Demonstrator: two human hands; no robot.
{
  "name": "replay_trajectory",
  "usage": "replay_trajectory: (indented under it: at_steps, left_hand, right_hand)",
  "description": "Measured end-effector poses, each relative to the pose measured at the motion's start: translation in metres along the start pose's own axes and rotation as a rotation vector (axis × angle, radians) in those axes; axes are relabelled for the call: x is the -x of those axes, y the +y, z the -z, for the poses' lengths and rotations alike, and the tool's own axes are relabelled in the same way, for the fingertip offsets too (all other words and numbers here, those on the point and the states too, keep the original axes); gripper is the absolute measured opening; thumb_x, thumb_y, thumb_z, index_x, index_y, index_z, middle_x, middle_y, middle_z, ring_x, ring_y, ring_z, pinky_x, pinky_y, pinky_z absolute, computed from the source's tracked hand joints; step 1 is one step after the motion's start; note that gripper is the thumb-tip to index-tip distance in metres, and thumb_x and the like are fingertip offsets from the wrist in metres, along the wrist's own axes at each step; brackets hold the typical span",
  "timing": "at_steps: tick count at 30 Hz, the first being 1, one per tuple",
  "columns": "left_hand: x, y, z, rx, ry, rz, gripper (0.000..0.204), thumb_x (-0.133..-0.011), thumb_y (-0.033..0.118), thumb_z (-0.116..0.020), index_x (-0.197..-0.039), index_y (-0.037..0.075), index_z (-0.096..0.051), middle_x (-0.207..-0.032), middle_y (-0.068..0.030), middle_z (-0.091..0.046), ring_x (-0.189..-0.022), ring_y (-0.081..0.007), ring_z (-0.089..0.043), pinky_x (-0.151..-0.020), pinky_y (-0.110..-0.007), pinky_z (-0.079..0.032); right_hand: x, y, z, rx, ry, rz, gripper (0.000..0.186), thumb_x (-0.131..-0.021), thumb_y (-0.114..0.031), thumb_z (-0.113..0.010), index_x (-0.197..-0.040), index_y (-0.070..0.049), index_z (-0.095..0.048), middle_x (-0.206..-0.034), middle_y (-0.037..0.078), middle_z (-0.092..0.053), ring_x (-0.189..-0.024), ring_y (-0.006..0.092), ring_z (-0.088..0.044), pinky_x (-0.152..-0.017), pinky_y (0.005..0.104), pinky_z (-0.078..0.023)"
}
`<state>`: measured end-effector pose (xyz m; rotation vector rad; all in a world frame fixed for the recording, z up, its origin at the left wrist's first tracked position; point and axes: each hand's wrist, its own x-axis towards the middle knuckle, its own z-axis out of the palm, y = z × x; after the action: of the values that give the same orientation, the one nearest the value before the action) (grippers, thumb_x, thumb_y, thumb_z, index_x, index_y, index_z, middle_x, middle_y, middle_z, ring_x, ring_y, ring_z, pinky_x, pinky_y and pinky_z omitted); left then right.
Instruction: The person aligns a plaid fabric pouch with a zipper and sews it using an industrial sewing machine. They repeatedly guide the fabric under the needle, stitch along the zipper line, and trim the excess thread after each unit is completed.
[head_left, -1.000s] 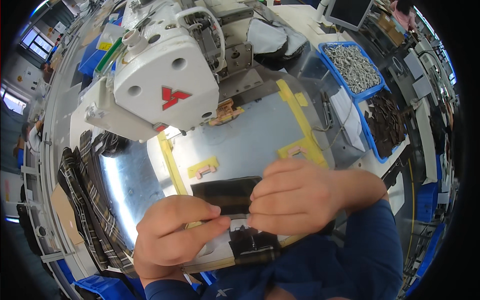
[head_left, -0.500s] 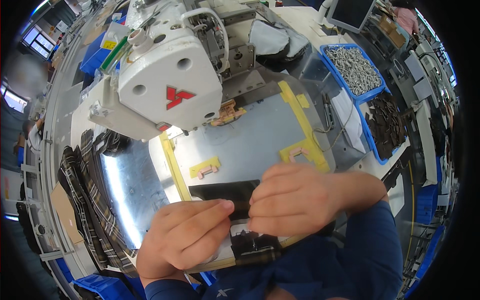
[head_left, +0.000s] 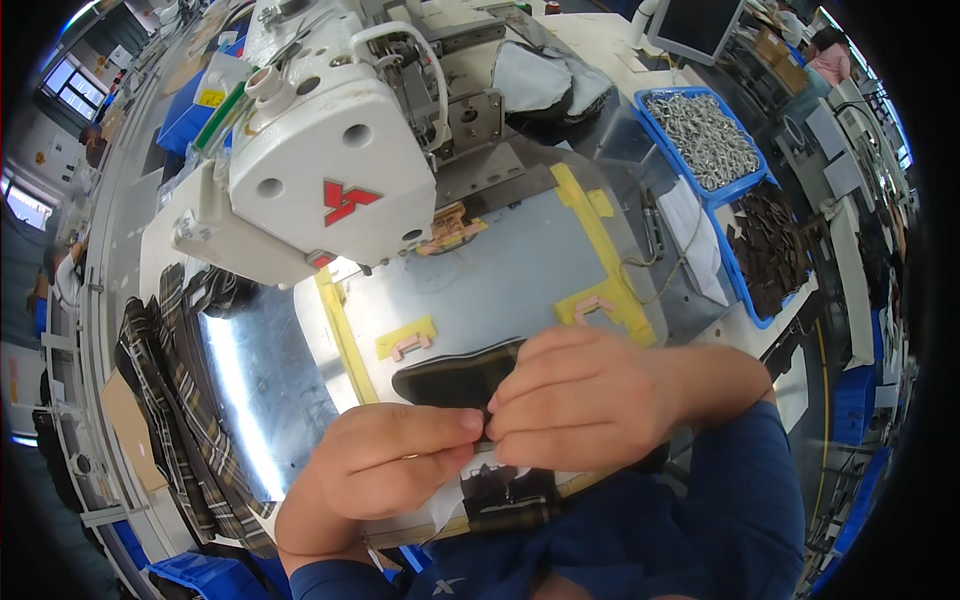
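head view, items by size. sewing machine (head_left: 320, 170): white, with a red emblem on its face, standing at the back of a metal table (head_left: 260, 370). plaid cloth (head_left: 170, 400): dark checked pieces draped over the table's left edge. yellow tape (head_left: 340, 335): strips on the metal plate, one running left of the work, another (head_left: 590, 240) on the right; small pinkish guides sit on yellow patches near them. blue bin (head_left: 745, 185): far right, rectangular, filled with small grey metal parts. second bin (head_left: 765, 250): just below it, holding dark brown cut pieces. white cloth (head_left: 695, 240): lying between bins and plate. yellow label (head_left: 210, 97): small square on a blue box, upper left behind the machine. right hand (head_left: 585, 400): fingers curled closed, pinching the near edge of the dark piece (head_left: 455, 378). left hand (head_left: 395, 465): fingers folded, fingertips meeting the right hand's, gripping the same edge. dark piece: flat, black, oblong, lying on the plate just in front of the machine, between the tape strips, its near end under both hands. more dark fabric (head_left: 510, 495) sits below the hands at the table's front edge.
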<state>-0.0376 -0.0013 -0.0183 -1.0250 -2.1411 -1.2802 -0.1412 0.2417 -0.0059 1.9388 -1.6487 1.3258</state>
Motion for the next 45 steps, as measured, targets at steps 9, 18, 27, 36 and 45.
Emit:
replay_trajectory:
  at_steps: [9, 18, 27, 36, 45]
  left_hand:
    - [0.002, -0.001, -0.013, 0.018, 0.027, -0.067, 0.024, -0.099, 0.018, -0.076, -0.111, -0.003, -0.08, -0.112, -0.0187, -0.075, -0.099, -0.0357, -0.078, -0.079, -0.038, -0.064]
    - [0.008, 0.005, -0.005, -0.233, -0.032, -0.064, 0.016, -0.097, 0.011, -0.074, -0.11, 0.005, -0.08, -0.107, -0.0102, -0.078, -0.097, -0.0254, -0.078, -0.076, -0.035, -0.059]
    - [0.005, -0.013, -0.021, -0.096, 0.181, 0.337, 0.023, -0.078, 0.001, -0.091, -0.097, 0.001, -0.079, -0.082, -0.0118, -0.075, -0.069, -0.0233, -0.072, -0.064, -0.032, -0.056]
    - [-0.004, -0.069, -0.05, -0.565, -0.073, 0.923, 0.051, -0.086, 0.026, -0.093, -0.121, -0.004, -0.072, -0.091, -0.0111, -0.075, -0.076, -0.022, -0.071, -0.073, -0.032, -0.058]
    - [-0.008, -0.092, -0.044, -0.671, -0.437, 0.356, 0.109, -0.075, 0.069, -0.084, -0.141, -0.014, -0.058, -0.143, -0.0298, -0.062, -0.128, -0.0426, -0.062, -0.112, -0.05, -0.048]
  right_hand:
    - [0.002, -0.002, 0.006, 0.087, -0.025, 0.045, 0.008, -0.093, -0.008, -0.075, -0.098, -0.002, -0.077, -0.101, 0.012, -0.075, -0.089, 0.0255, -0.075, -0.075, 0.037, -0.058]
    - [0.003, 0.001, -0.006, 0.03, 0.037, 0.037, 0.014, -0.088, -0.012, -0.072, -0.098, -0.002, -0.069, -0.095, 0.008, -0.067, -0.086, 0.0238, -0.068, -0.074, 0.0361, -0.054]
    - [0.013, 0.01, -0.007, -0.147, -0.163, -0.579, 0.017, -0.096, -0.018, -0.076, -0.102, -0.002, -0.073, -0.094, 0.016, -0.072, -0.086, 0.032, -0.072, -0.076, 0.0421, -0.056]
    - [0.032, 0.114, -0.024, 0.228, -0.351, -1.2, 0.035, -0.101, -0.029, -0.07, -0.1, 0.006, -0.072, -0.1, 0.029, -0.074, -0.099, 0.0484, -0.071, -0.089, 0.0546, -0.055]
    - [0.011, 0.132, -0.022, 0.261, -0.495, -1.189, 0.032, -0.098, -0.026, -0.071, -0.099, 0.006, -0.072, -0.101, 0.029, -0.074, -0.109, 0.0481, -0.069, -0.094, 0.0562, -0.055]
